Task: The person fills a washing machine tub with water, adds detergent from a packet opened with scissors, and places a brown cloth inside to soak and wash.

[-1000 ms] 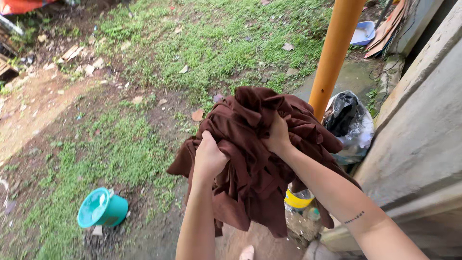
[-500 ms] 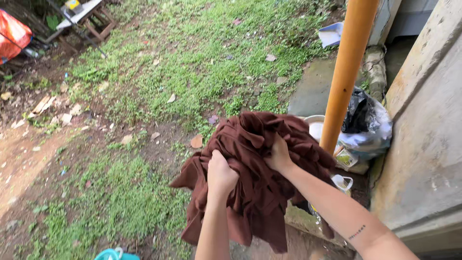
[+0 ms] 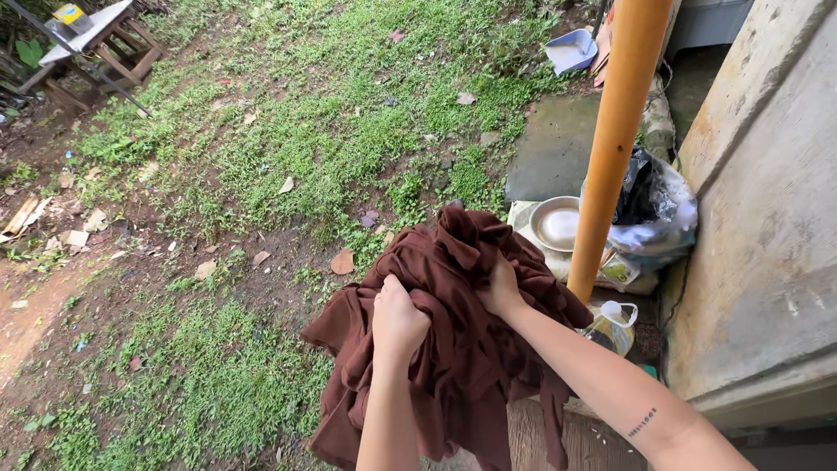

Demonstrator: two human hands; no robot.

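Observation:
A bunched dark brown cloth (image 3: 453, 349) hangs in front of me, held up in the air by both hands. My left hand (image 3: 398, 321) grips a fold on its near left side with the fingers closed tight. My right hand (image 3: 500, 290) clutches the fabric near its upper right, fingers buried in the folds. The cloth's loose ends droop toward the ground below my forearms.
An orange pole (image 3: 615, 139) stands just right of the cloth. At its foot lie a metal bowl (image 3: 556, 223), a black and clear plastic bag (image 3: 654, 209) and a plastic bottle (image 3: 610, 327). A concrete wall (image 3: 767, 218) runs along the right. Grass and dirt (image 3: 261, 174) spread left.
The view has tilted up and shifted, so the teal bucket has left the frame and the bowl shows. Both hands keep their grip, with the cloth slightly lower in view.

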